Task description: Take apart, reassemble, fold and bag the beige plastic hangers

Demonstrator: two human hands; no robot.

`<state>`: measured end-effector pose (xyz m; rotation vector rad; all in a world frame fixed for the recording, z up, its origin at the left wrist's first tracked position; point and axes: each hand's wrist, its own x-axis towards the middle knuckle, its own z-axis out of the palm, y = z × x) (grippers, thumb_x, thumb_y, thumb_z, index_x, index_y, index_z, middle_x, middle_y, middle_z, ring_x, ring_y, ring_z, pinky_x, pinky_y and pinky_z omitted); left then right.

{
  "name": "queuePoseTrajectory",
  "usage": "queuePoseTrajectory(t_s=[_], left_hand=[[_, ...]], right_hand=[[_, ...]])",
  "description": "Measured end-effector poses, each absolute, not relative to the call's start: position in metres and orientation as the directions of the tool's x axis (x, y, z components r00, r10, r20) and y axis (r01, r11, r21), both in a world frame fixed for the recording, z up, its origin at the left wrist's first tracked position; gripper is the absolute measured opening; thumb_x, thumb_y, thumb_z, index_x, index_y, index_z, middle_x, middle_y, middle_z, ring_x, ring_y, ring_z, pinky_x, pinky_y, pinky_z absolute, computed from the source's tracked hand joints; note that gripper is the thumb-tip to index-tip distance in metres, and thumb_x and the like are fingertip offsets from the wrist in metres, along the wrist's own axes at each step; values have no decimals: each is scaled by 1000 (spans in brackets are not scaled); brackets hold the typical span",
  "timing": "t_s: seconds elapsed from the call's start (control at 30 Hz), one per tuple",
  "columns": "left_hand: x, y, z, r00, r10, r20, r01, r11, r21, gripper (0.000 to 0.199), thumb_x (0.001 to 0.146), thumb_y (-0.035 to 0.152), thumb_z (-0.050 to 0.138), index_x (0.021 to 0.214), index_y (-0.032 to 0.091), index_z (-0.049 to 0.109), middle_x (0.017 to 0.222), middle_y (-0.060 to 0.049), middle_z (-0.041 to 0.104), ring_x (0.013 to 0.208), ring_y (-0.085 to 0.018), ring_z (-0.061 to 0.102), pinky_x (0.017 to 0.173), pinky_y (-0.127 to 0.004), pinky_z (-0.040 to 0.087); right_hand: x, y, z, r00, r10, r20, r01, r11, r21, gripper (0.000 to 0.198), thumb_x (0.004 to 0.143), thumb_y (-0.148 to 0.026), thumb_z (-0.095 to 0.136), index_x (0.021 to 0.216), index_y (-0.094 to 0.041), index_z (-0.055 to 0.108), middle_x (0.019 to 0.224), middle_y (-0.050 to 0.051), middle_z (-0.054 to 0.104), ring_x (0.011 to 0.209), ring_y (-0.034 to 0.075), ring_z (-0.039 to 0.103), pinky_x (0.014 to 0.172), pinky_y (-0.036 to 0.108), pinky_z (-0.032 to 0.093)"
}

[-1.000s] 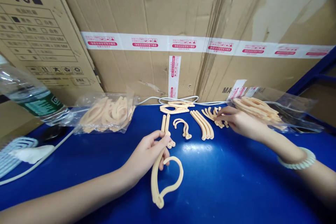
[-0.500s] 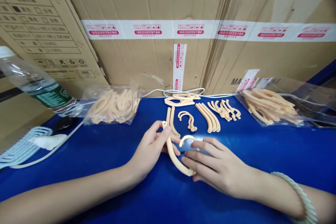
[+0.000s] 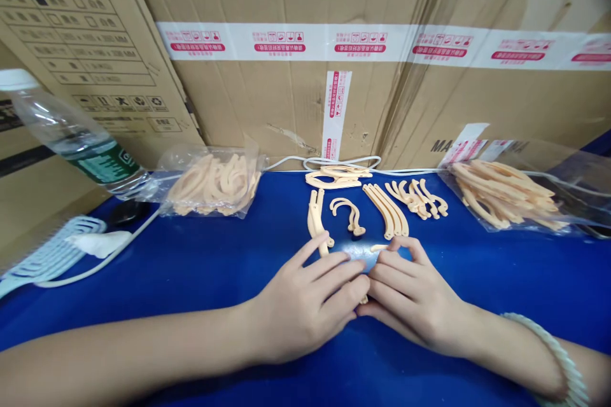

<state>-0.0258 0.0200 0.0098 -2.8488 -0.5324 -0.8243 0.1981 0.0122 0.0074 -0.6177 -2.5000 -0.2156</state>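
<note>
I see left hand [image 3: 312, 299], right hand [image 3: 415, 292] both holding pale tan, curved, wood-like piece [image 3: 379, 248] between them; long way hidden

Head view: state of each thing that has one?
Left hand: fingers bent
Right hand: fingers curled
Held part: mostly hidden by hands
Loose parts: lying in groups
Bottle: capped, partly full
Left bag: holding parts
Right bag: holding parts
Back carton: taped
Back cable: looped

Slender pale-beige piece [image 3: 379, 247], mostly hidden among the fingers [image 3: 338, 275], its narrow tip showing on their far side
</note>
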Motion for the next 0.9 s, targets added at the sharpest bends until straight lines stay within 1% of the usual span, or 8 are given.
queuePoseTrajectory(t_s=[0.07, 0.17, 0.3, 0.4, 0.53, 0.73, 0.8, 0.9], left_hand=[[-24, 19, 6, 781, 342, 523, 396, -918, 9, 17, 97, 21, 48, 104, 12, 60, 108, -10, 71, 98, -20, 66, 103, -46, 43], [-23, 21, 3, 774, 360, 521, 410, -912, 22, 17, 98, 17, 45, 91, 13, 61, 94, -6, 71, 86, -17, 65, 94, -40, 45], [-24, 22, 1, 804, 367, 467, 414, -910, 1, 22, 98, 16, 41, 84, 14, 58, 81, -4, 66, 74, -17, 60, 82, -36, 44], [-24, 21, 0, 823, 368, 432, 409, -912, -2, 25, 98, 15, 37, 82, 15, 57, 76, -3, 62, 69, -17, 55, 72, -33, 42], [-23, 22, 1, 823, 390, 413, 412, -910, 37, 29, 99, 17, 35, 81, 15, 58, 73, -2, 58, 66, -17, 51, 65, -32, 40], [-24, 24, 2, 816, 408, 409, 397, -911, 116, 29, 99, 16, 36, 81, 14, 58, 71, -2, 59, 67, -16, 52, 70, -30, 43], [-25, 24, 5, 812, 379, 444, 384, -920, 84, 31, 99, 15, 35, 79, 15, 58, 71, -2, 61, 66, -16, 52, 70, -30, 43], [-28, 25, 15, 799, 266, 540, 343, -938, -44, 32, 98, 10, 36, 76, 16, 58, 73, -3, 65, 67, -15, 54, 73, -31, 43]], right_hand=[[197, 12, 7, -745, 379, 549, 467, 884, 24, 23, 101, -23, 47, 86, -14, 62, 68, 1, 59, 68, 17, 49, 84, 43, 36], [196, 11, 7, -747, 364, 556, 469, 881, 53, 20, 100, -24, 49, 99, -12, 64, 69, 1, 59, 71, 18, 51, 90, 47, 34], [196, 9, 8, -753, 338, 564, 464, 881, 91, 18, 98, -23, 51, 93, -14, 65, 65, -2, 53, 68, 17, 51, 94, 47, 34], [196, 9, 7, -753, 346, 559, 454, 889, 61, 18, 99, -25, 52, 93, -15, 66, 65, -2, 54, 67, 16, 51, 91, 45, 36], [197, 11, 5, -731, 424, 535, 449, 889, -91, 24, 101, -31, 48, 97, -15, 66, 68, 0, 57, 69, 16, 50, 86, 42, 36], [196, 10, 1, -685, 509, 521, 399, 861, -315, 20, 99, -33, 53, 98, -18, 67, 72, 0, 59, 75, 17, 53, 90, 40, 34], [196, 11, 2, -661, 533, 528, 371, 844, -389, 19, 97, -33, 56, 94, -18, 67, 71, 0, 59, 71, 16, 52, 86, 38, 37], [199, 16, 4, -552, 656, 515, 374, 747, -550, 21, 94, -36, 60, 87, -18, 69, 62, -2, 54, 58, 14, 47, 65, 30, 39]])
